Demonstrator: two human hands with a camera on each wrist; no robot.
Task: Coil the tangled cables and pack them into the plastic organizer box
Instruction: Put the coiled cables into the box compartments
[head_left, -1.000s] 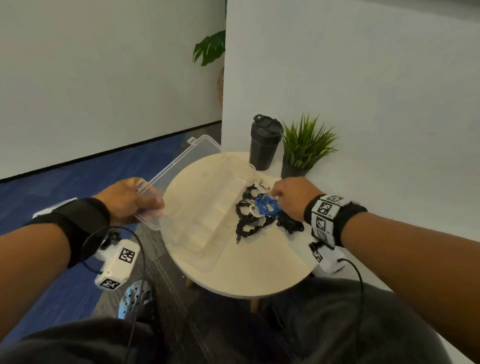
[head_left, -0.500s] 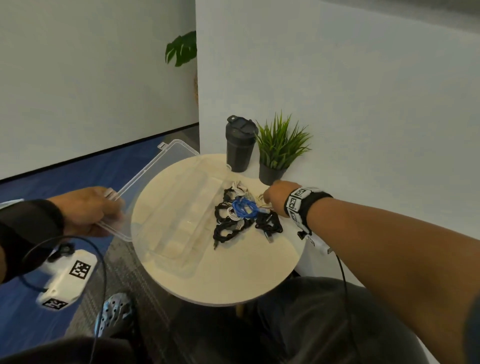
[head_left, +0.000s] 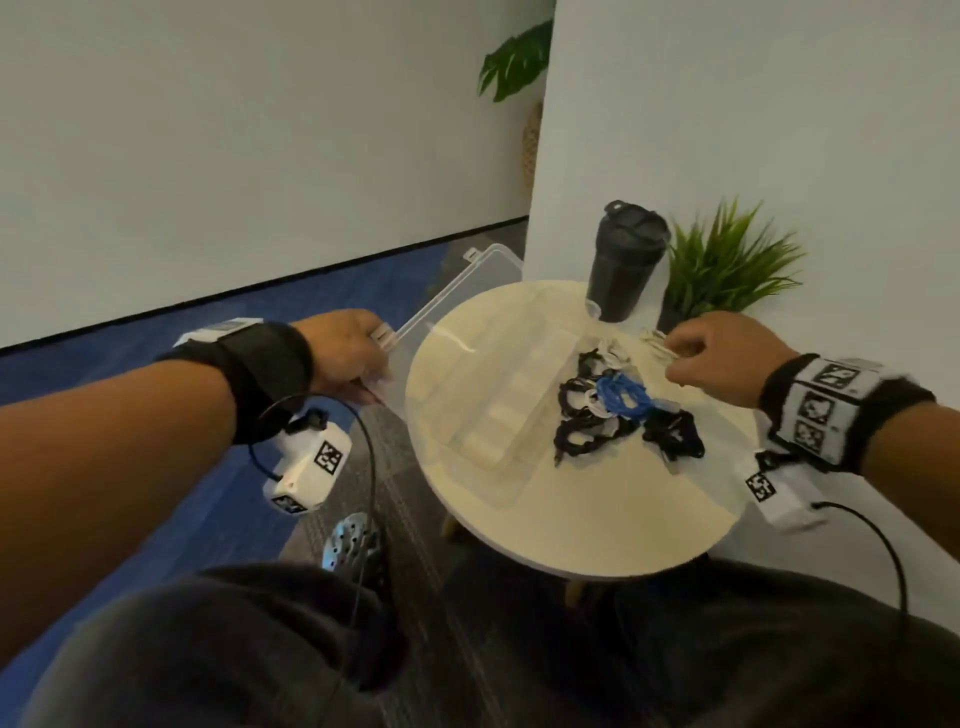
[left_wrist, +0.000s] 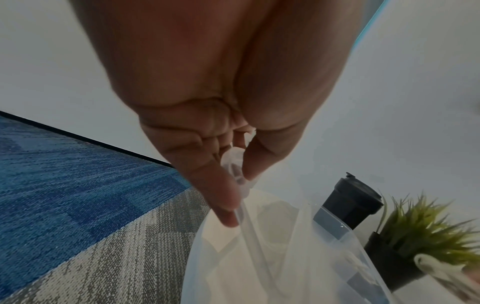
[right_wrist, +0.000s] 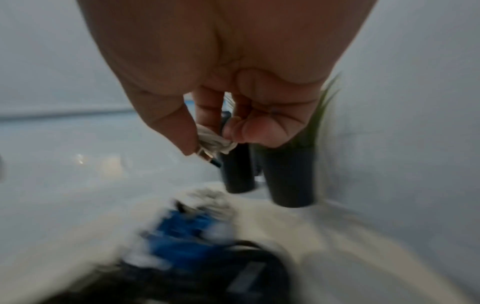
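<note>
A clear plastic organizer box lies open on the round wooden table, its lid hanging off the left edge. My left hand pinches the lid's near corner between thumb and fingers. A tangle of black, white and blue cables lies on the table right of the box. Just above the pile's far right, my right hand pinches a small white coiled cable. The right wrist view is blurred.
A black tumbler and a small potted grass plant stand at the table's back edge against a white wall. Blue and grey carpet lies to the left. My knees sit under the table's near edge.
My right hand has lifted off the pile with the white cable pinched in it. My left hand stays on the lid corner. The head view swung from side to side.
</note>
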